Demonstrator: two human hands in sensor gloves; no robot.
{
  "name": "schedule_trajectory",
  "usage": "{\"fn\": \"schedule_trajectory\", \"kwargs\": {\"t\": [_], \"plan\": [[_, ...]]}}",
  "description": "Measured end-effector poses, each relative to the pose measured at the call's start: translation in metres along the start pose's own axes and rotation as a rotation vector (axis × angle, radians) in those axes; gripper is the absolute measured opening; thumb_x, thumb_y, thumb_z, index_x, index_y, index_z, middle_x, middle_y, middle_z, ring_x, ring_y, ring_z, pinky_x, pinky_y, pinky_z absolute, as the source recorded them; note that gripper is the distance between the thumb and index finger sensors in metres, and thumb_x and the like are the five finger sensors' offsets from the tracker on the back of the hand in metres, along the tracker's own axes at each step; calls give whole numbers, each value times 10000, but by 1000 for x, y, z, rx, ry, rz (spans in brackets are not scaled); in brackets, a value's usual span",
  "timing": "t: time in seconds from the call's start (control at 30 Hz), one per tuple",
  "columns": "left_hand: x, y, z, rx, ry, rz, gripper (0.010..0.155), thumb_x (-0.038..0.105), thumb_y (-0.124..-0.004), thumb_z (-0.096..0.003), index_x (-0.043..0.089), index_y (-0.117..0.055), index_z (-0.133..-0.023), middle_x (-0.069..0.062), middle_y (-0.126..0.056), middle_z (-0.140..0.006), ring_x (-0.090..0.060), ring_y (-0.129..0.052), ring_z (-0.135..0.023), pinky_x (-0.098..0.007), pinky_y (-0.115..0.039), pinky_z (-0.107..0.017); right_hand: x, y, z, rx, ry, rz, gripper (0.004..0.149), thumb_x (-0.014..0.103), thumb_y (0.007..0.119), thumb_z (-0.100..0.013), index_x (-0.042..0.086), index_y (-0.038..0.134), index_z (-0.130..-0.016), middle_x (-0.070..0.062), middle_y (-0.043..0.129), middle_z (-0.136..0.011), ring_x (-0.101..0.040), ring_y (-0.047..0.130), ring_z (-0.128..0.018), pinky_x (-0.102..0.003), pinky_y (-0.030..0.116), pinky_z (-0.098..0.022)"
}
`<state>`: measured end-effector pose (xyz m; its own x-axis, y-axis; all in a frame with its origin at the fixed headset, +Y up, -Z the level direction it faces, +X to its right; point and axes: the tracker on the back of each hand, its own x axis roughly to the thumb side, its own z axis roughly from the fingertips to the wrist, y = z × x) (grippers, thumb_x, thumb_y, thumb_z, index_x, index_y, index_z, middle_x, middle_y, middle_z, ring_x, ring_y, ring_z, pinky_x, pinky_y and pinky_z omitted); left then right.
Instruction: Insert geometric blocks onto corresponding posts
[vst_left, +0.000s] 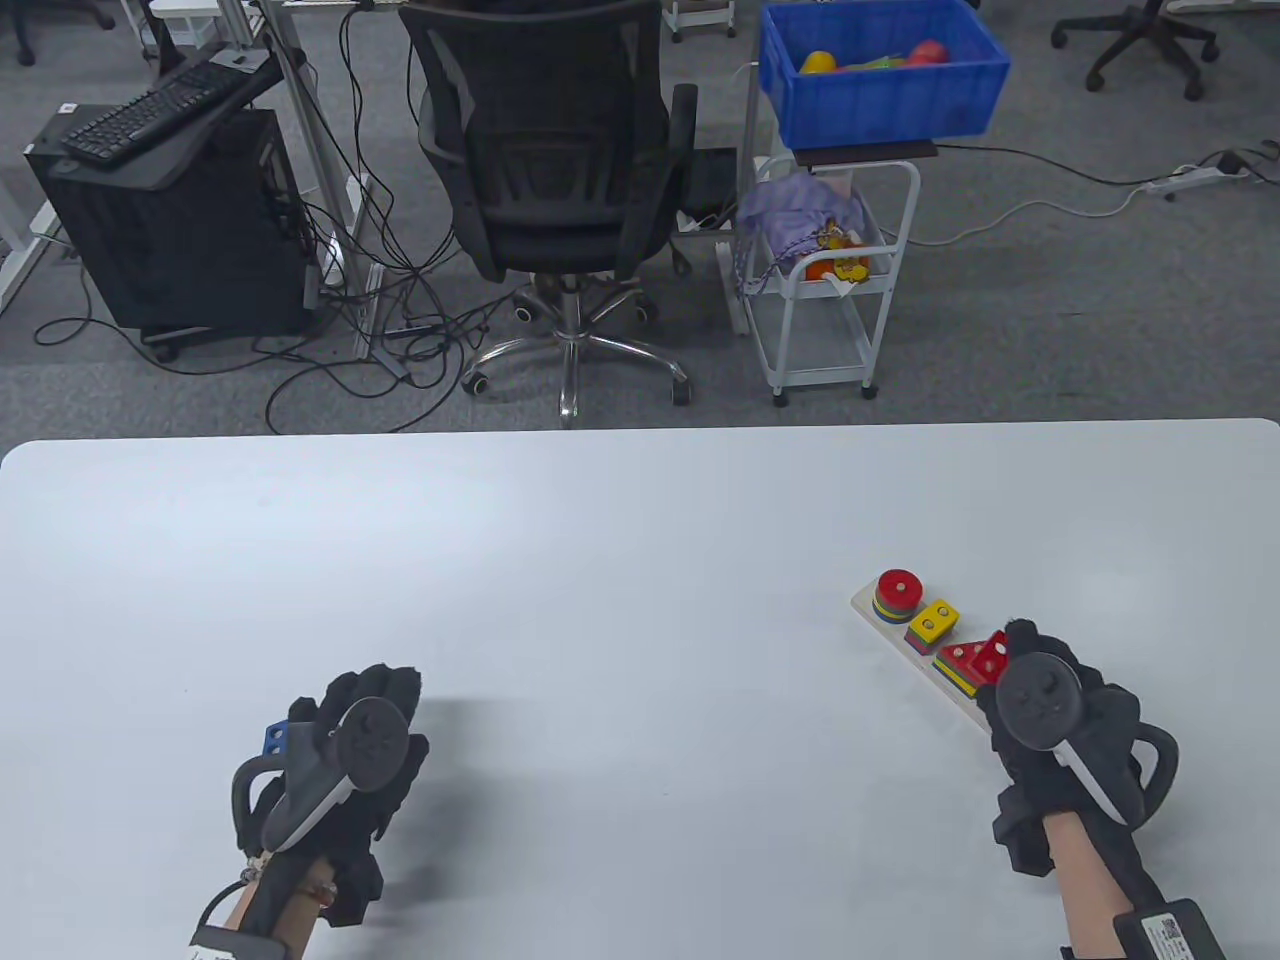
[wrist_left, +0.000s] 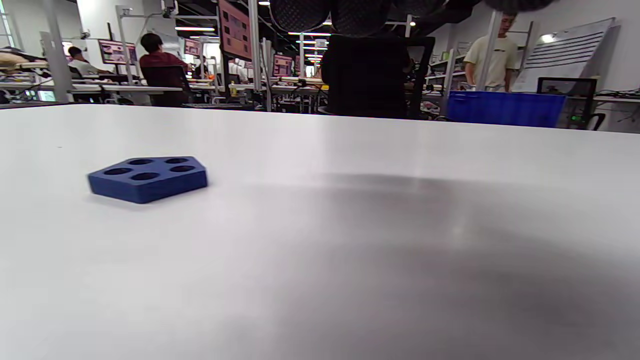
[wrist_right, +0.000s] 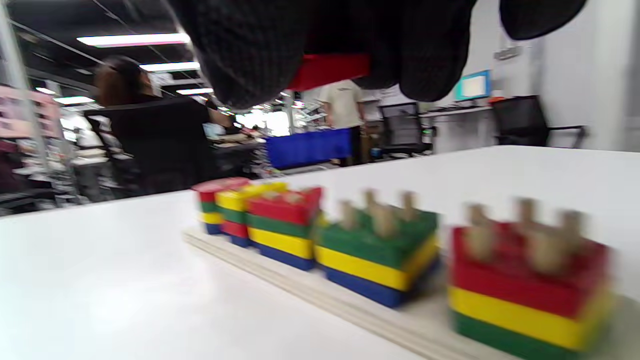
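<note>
Holding a red wooden block (wrist_right: 330, 70) in our right hand (vst_left: 1060, 720) above the stacked post board (vst_left: 905, 640); misaligned holes could jam. Left hand (vst_left: 340, 760) relaxed, blue four-hole block (wrist_left: 148, 177) on the table (vst_left: 600, 560) just ahead-left.

The left hand (vst_left: 345, 760) hovers low over the near-left of the table, fingers pointing forward and loosely bent — empty, as far as the views show. The right hand (vst_left: 1050, 715) reaches forward at the near-right, gloved fingers (wrist_right: 250, 55) curled round a red block (wrist_right: 327, 70).
</note>
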<state>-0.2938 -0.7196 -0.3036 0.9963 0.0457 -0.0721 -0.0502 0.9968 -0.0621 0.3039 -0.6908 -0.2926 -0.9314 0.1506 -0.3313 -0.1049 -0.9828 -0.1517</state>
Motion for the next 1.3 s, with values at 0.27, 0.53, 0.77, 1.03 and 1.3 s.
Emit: {"fn": "schedule_trajectory", "kwargs": {"t": [0.27, 0.53, 0.77, 1.03, 1.3], "plan": [[-19, -2, 1, 9, 75, -39, 693, 579, -668, -424, 427, -448, -1064, 110, -460, -1200, -205, -487, -1164, -581, -383, -838, -18, 30, -9, 10, 77, 48, 666, 370, 852, -442, 147, 619, -1024, -158, 708, -1013, -455, 734, -911, -738, 524, -663], [-20, -1, 2, -4, 84, -33, 694, 585, -665, -422, 431, -446, -1063, 112, -457, -1201, -203, -490, -1164, -578, -390, -837, -19, 40, -14, 50, 89, 59, 666, 381, 862, -435, 168, 625, -1020, -145, 714, -1014, -448, 747, -906, -734, 528, -666], [-24, -5, 0, -40, 90, 7, 697, 592, -662, -421, 432, -444, -1063, 114, -461, -1201, -203, -507, -1159, -574, -411, -834, -13, 36, -3, 33, 38, 48, 724, 431, 840, -437, 149, 573, -1048, -193, 626, -1066, -479, 696, -939, -732, 539, -655], [-26, -5, 1, -45, 99, 19, 701, 594, -665, -419, 431, -444, -1063, 114, -465, -1199, -202, -522, -1155, -569, -425, -832, 59, 28, 41, -12, -377, -54, 646, 464, 755, -481, 155, 602, -1027, -178, 682, -1031, -444, 768, -896, -701, 604, -626], [-38, 2, -1, -65, 192, -4, 820, 619, -779, -366, 430, -413, -1075, 120, -446, -1214, -212, -539, -1157, -569, -454, -827, 95, 44, 60, 55, -571, -14, 662, 478, 736, -485, 160, 568, -1040, -180, 648, -1052, -442, 744, -921, -703, 597, -631]]}}
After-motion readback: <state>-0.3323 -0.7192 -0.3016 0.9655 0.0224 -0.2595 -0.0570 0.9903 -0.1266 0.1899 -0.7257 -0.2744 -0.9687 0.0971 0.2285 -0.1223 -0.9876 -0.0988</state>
